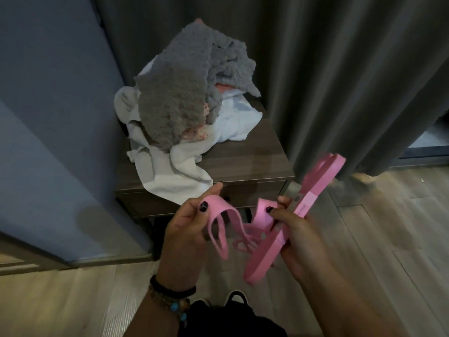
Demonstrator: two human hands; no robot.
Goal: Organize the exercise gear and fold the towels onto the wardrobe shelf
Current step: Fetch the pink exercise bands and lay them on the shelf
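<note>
Dark curtain [340, 69] behind towel-heaped counter [255, 164] | left hand [187, 229], right hand [298, 239] each pinch tangled pink bands [264, 251] | risk: loose loops may slip, knot tighter.

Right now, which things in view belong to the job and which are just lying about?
Job:
- pink resistance bands, held in left hand and right hand
- grey towel
- white towels

Lying about:
- nightstand under the towels
- grey curtain
- wooden floor
</note>
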